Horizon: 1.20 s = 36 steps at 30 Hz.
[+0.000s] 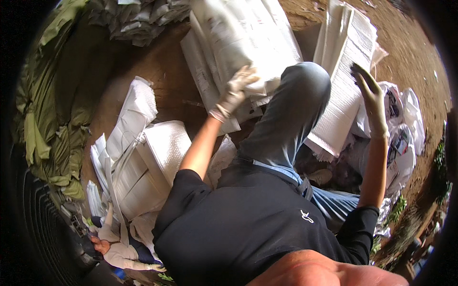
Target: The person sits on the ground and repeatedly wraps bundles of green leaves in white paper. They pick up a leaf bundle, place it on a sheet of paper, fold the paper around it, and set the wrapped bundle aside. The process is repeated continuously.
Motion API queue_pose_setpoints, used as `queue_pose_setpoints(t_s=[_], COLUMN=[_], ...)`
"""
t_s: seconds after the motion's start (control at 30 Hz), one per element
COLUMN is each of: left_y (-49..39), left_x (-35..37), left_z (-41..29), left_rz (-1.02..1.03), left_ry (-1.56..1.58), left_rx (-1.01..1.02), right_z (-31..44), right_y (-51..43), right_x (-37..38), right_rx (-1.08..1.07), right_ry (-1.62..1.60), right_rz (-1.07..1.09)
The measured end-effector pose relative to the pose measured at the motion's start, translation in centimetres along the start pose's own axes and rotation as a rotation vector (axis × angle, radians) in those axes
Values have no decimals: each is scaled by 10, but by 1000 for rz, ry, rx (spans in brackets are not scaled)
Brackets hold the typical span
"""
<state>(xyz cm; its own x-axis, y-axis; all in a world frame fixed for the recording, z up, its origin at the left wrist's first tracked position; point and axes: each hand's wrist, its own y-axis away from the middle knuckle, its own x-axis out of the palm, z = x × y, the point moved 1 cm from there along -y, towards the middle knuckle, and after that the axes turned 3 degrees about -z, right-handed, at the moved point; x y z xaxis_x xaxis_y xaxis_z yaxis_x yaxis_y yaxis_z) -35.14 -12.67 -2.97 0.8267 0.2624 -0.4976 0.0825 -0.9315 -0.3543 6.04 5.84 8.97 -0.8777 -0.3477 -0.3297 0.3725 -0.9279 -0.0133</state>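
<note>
My left hand (236,89), in a pale glove, is at the near left edge of a stack of white plastic bubble sheets or mailers (247,39). Its fingers are extended and blurred by motion; whether they touch the stack is unclear. My right hand (370,93), in a pale glove with dark fingertips, is raised at the right side of a second white bubble-wrap bundle (343,85). Its fingers are straight and parted, with nothing in them. My bent knee (306,78), in jeans, stands between the two bundles.
More white bubble sheets (166,146), some strapped, lie at left, near a person (114,246) in a light top. Green tarpaulin (53,107) hangs along the left. Filled plastic bags (397,143) stand at right on the dirt floor (411,46). Grey packs (139,21) are piled at the back.
</note>
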Motion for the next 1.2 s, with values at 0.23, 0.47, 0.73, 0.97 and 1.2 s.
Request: queue_pose_setpoints(t_s=[0.23, 0.47, 0.73, 0.97, 1.2], left_y=[78, -84, -59, -32, -53], left_x=[-25, -28, 278, 345, 309], left_z=[110, -28, -194, -136, -185], left_rz=[356, 321, 866, 861, 707], left_ry=[-98, -470, -351, -645, -408], left_rx=[-151, -197, 570, 409, 392], right_z=[-92, -151, -231, -209, -241], right_y=[166, 260, 232, 267, 250], right_x=[-195, -278, -272, -300, -261], right_rx=[339, 532, 289, 674, 904], right_ry=[197, 694, 1051, 544, 1364], right_rz=[-390, -457, -502, -472, -225])
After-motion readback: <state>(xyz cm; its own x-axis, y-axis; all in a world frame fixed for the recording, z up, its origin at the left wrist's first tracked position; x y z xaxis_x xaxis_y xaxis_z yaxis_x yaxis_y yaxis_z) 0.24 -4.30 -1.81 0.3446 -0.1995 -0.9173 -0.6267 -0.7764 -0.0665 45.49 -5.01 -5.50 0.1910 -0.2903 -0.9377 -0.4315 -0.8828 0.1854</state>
